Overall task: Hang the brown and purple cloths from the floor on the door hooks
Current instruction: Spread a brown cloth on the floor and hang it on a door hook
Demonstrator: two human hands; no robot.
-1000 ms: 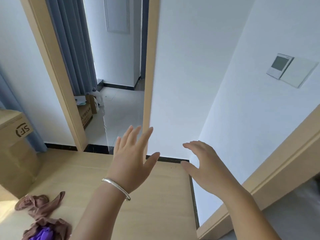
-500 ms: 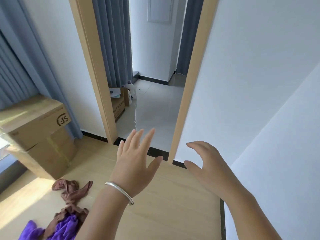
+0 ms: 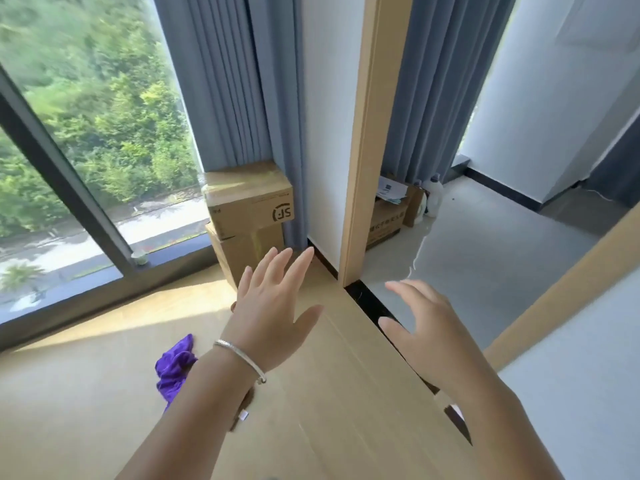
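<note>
The purple cloth [image 3: 175, 368] lies crumpled on the wooden floor [image 3: 69, 393], partly hidden behind the left forearm. Above it, the left hand [image 3: 273, 306] and right hand [image 3: 426, 327] hover spread, holding nothing.

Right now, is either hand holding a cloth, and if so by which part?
Nothing is held. The left hand and right hand are both open above the floor; the purple cloth lies there untouched.

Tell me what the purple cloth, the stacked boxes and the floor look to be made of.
Purple cloth: soft fabric, crumpled in folds, slight sheen.
Stacked boxes: brown cardboard, taped seams, printed logo.
Floor: matte, pale wood-look planks with visible joints; possibly laminate.
</note>
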